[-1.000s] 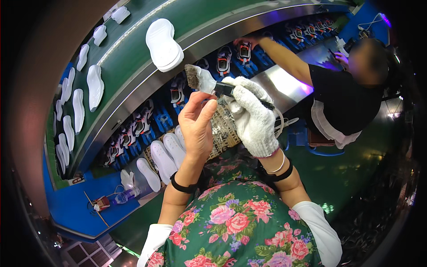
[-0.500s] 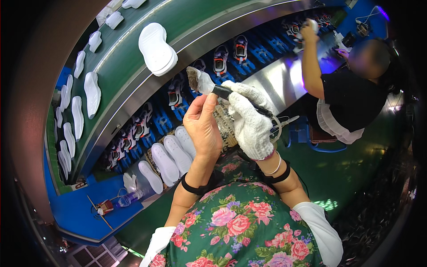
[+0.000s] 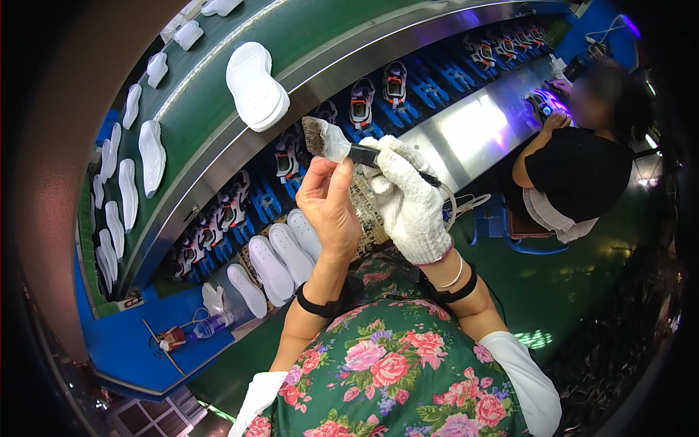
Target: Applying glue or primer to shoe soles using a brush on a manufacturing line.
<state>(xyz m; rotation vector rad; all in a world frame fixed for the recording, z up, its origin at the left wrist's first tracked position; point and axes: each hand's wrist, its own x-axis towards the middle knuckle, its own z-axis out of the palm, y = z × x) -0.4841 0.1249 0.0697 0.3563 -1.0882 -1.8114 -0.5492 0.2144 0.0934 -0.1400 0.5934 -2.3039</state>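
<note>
Just above the centre of the frame, a brush with a worn, whitish-grey head pokes up and to the left from the right hand, whose white-gloved grip is closed around the dark handle. The bare left hand sits just beside it, below the bristles, fingers curled with the fingertips touching the brush head. White soles lie lower left.
</note>
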